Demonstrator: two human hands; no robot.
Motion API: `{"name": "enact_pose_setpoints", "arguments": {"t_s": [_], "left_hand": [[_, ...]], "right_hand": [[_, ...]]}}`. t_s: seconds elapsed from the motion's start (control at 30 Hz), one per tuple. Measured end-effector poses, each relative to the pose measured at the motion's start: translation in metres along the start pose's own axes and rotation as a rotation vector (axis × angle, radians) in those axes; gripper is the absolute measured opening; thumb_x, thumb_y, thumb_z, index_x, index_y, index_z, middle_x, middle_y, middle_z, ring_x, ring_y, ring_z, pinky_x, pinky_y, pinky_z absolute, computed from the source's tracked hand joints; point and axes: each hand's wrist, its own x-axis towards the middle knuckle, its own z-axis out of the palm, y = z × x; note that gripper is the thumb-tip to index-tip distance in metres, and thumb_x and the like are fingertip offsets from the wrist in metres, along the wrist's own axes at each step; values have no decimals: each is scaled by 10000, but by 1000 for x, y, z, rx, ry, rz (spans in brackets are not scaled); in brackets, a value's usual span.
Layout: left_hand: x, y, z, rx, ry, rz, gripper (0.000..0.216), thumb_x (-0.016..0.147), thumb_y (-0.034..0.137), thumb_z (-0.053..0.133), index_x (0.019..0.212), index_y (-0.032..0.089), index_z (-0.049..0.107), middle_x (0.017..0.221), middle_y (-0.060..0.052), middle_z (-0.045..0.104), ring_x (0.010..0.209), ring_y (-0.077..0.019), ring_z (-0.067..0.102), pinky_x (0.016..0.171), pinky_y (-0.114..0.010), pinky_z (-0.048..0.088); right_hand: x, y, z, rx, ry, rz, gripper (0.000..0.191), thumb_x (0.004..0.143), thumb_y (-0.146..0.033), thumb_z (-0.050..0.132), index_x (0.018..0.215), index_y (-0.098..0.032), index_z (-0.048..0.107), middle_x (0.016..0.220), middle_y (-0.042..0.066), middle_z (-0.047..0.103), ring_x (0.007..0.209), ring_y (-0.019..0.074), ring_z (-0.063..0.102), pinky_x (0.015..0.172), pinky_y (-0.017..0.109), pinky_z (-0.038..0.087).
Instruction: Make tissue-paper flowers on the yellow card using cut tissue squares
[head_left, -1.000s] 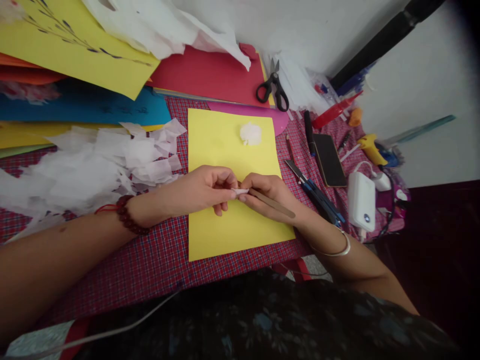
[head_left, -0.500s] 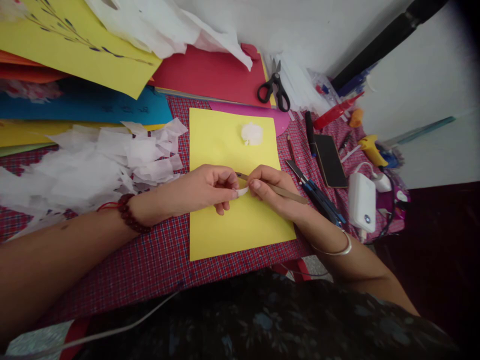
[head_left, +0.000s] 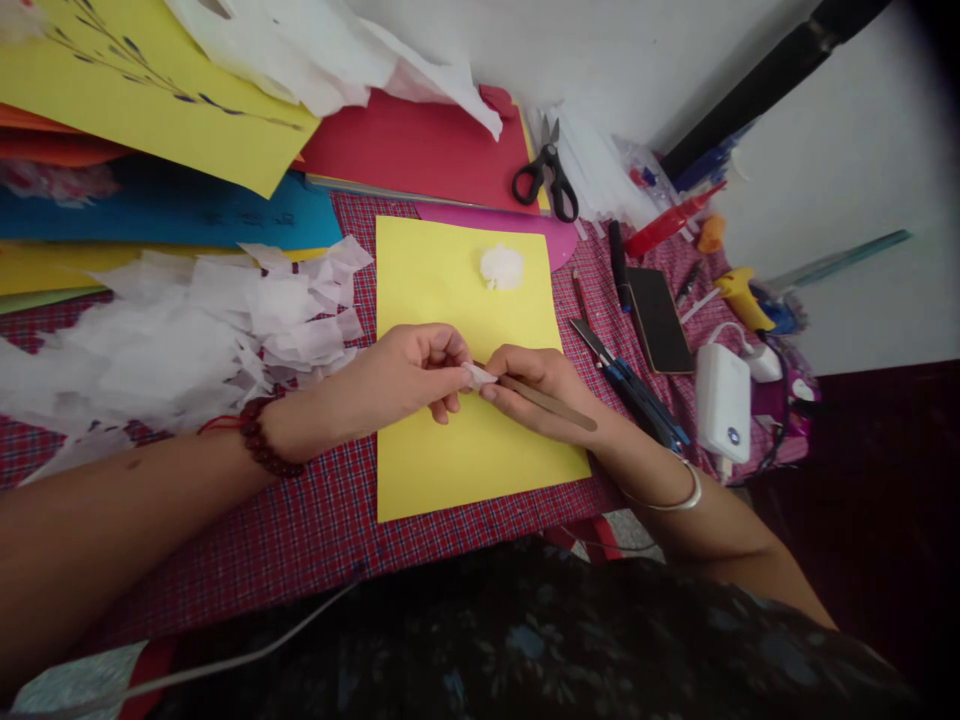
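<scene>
My left hand point(head_left: 405, 375) and my right hand point(head_left: 536, 390) meet over a yellow sheet point(head_left: 457, 300) on the checked red tablecloth point(head_left: 300, 530). Between the fingertips of both hands is a small piece of white tissue paper point(head_left: 478, 376), pinched by my left thumb and fingers. My right hand is closed round a thin brown stick point(head_left: 551, 403) whose tip reaches the tissue. A small white tissue ball point(head_left: 501, 267) lies near the sheet's far edge.
A heap of torn white tissue point(head_left: 172, 330) lies to the left. Coloured sheets point(head_left: 150, 110) are stacked behind. Black scissors point(head_left: 546, 175), pens point(head_left: 637, 390), a phone point(head_left: 658, 318), a white charger point(head_left: 722, 400) and a glue gun point(head_left: 742, 297) sit to the right.
My right hand turned the stick up and then back down against the tissue piece; the tissue now looks more crumpled between the fingertips. My left wrist shifted slightly.
</scene>
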Motion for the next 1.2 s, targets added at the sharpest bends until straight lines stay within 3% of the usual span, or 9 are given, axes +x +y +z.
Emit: {"name": "enact_pose_setpoints", "arguments": {"t_s": [0.4, 0.67, 0.9, 1.07, 1.2], "left_hand": [[-2, 1, 4, 20, 86, 26, 137, 794, 184, 696, 767, 179, 562, 609, 51, 563, 510, -55, 548, 505, -168, 479], [-3, 1, 5, 68, 47, 39, 143, 771, 215, 706, 722, 188, 574, 585, 45, 568, 489, -64, 528, 468, -175, 449], [-4, 2, 4, 66, 96, 35, 135, 794, 229, 699, 735, 175, 589, 590, 41, 588, 500, -60, 542, 502, -173, 468], [-3, 1, 3, 129, 131, -16, 176, 785, 283, 739, 743, 180, 602, 596, 36, 604, 500, -63, 548, 493, -171, 475], [-7, 0, 4, 183, 122, -3, 186, 763, 303, 751, 765, 176, 615, 601, 29, 616, 489, -67, 544, 477, -175, 476]], "right_hand": [[0, -1, 1, 23, 11, -5, 148, 930, -281, 594, 834, -169, 583, 612, -61, 484, 546, 72, 410, 522, 227, 313], [-1, 1, 1, 38, 5, 25, 174, 929, -313, 606, 846, -160, 602, 635, -42, 529, 568, 80, 454, 533, 227, 330], [0, 1, -3, 32, 31, 44, 182, 935, -331, 573, 871, -164, 610, 680, -27, 564, 595, 87, 476, 560, 232, 344], [2, 1, -7, 86, 104, 51, 134, 916, -288, 546, 895, -165, 595, 734, -9, 596, 651, 105, 519, 609, 239, 383], [3, 2, -7, 107, 77, 11, 82, 886, -222, 511, 898, -170, 573, 724, -18, 584, 627, 100, 504, 602, 233, 377]]}}
